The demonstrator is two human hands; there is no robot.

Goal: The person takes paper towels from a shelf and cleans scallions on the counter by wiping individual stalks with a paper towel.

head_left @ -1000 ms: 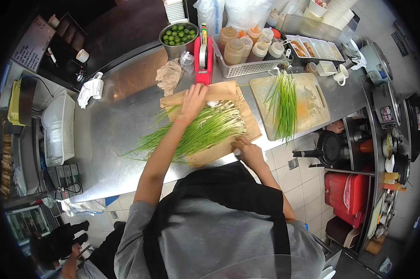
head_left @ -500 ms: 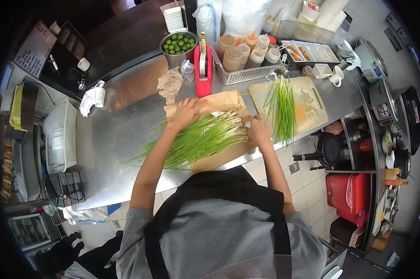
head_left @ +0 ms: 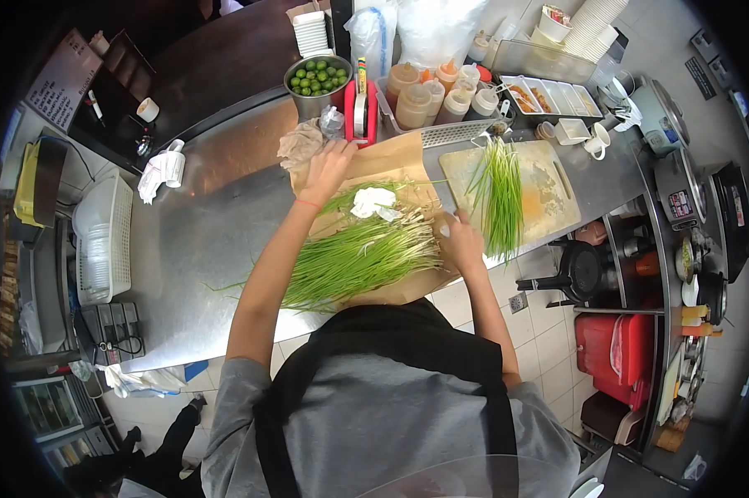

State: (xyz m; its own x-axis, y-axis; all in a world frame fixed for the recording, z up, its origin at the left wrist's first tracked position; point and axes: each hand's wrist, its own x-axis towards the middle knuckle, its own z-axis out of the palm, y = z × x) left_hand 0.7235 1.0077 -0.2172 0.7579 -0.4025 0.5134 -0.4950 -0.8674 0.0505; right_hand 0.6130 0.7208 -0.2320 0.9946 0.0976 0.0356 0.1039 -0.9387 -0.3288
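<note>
Brown paper [head_left: 403, 158] lies spread on the steel counter under a large bunch of green onions [head_left: 353, 261]. Their white root ends point right, and a crumpled white paper or cloth [head_left: 373, 202] rests on them. My left hand [head_left: 331, 168] is at the paper's far edge beside the red tape dispenser [head_left: 360, 116], its fingers closed on that edge. At the right side, my right hand [head_left: 464, 241] is curled around the paper's edge by the root ends; its fingertips are partly hidden. A smaller bunch of green onions [head_left: 500, 199] lies on the cutting board [head_left: 548, 187].
Behind the paper stand a metal pot of limes [head_left: 317, 85] and a basket of sauce bottles [head_left: 445, 133]. Crumpled brown paper [head_left: 300, 145] sits by the dispenser. A white cup [head_left: 597, 141] is right of the board. Pan handles [head_left: 544, 283] stick out below right. Another person's legs [head_left: 171, 444] show lower left.
My left hand has moved away from me, carrying the paper's far flap back and flattening it. More green onions and the white crumpled piece now show. My right hand has stayed nearly in place.
</note>
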